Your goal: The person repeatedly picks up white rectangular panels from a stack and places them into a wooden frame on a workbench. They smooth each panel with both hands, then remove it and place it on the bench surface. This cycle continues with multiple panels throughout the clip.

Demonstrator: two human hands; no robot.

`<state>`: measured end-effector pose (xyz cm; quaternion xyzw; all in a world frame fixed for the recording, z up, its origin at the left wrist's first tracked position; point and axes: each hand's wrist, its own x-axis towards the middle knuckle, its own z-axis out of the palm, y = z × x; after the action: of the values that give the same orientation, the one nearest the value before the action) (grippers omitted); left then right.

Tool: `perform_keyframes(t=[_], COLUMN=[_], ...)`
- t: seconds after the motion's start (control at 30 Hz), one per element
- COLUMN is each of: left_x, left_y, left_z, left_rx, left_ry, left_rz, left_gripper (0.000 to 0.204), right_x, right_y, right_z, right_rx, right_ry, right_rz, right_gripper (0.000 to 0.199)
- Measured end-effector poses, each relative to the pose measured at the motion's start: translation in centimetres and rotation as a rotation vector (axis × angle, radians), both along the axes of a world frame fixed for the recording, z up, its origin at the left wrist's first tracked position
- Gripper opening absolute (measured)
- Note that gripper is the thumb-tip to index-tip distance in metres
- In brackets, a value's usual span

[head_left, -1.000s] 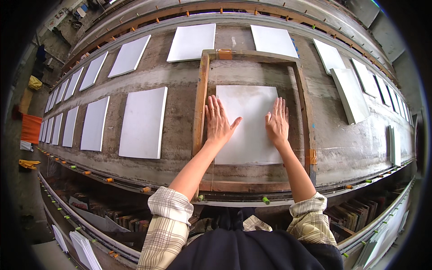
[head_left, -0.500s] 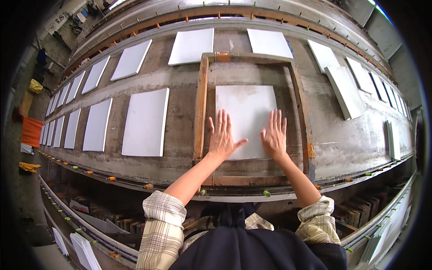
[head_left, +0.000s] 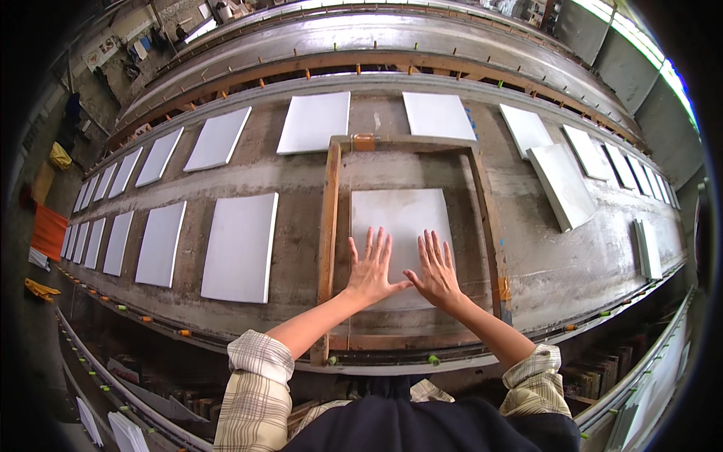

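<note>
Hands: left hand [head_left: 369,273] and right hand [head_left: 437,280] lie palm down, fingers spread, side by side with thumbs meeting or slightly overlapping; neither grasps anything.
Change in hands: one second ago they were well apart at the sheet's two side edges; they have since drawn inward and toward the person, now over its nearer half.
Contact: how firmly the palms press cannot be told.
Framed sheet: flat white rectangular sheet [head_left: 399,209] beneath the hands, inside the frame and nearer its left bar; greyish and duller than those outside, with a faint brownish tint along the far edge.
Hidden part of sheet: the middle of the nearer half is covered by hands and wrists.
Frame: rectangular brown wooden frame [head_left: 330,226] around the sheet, with orange tape [head_left: 504,288] on the right bar and more at the far bar; its near bar is partly crossed by the forearms. Any mesh across it is hard to make out.
Worktop: long, stained grey-brown worktop [head_left: 301,226] under the frame.
Surrounding sheets: two rows of thick white rectangular sheets [head_left: 239,248] to the left; at right, a white slab [head_left: 561,184] lies askew, touching a neighbouring sheet.
Outer edge: racked boards below the worktop are dim; the farthest sheets shrink too small to count.
</note>
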<state>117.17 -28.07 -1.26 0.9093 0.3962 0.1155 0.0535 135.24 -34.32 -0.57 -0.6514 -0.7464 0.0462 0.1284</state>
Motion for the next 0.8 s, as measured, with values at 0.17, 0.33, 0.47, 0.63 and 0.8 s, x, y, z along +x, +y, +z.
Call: perform_keyframes(t=[0.17, 0.33, 0.47, 0.63, 0.8], left_x=[2.1, 3.0, 2.8, 2.9, 2.9], left_y=[6.5, 8.5, 8.3, 8.1, 8.7], left_z=[0.7, -0.9, -0.6, -0.3, -1.4], left_rx=[0.026, 0.008, -0.005, 0.004, 0.073], left_ry=[-0.089, -0.043, -0.059, -0.043, -0.056], left_rz=[0.127, 0.229, 0.213, 0.215, 0.198], left_gripper=[0.107, 0.093, 0.092, 0.091, 0.090], right_x=[2.9, 4.1, 4.5, 4.9, 4.3], right_y=[6.3, 9.9, 13.5, 15.8, 15.2], right_z=[0.7, -1.7, -1.3, -2.1, -2.4], right_rx=[0.125, 0.128, 0.141, 0.167, 0.317], right_ry=[0.026, -0.034, 0.026, 0.014, -0.028], right_rz=[-0.054, -0.058, -0.061, -0.125, -0.263], right_gripper=[0.073, 0.072, 0.073, 0.068, 0.057])
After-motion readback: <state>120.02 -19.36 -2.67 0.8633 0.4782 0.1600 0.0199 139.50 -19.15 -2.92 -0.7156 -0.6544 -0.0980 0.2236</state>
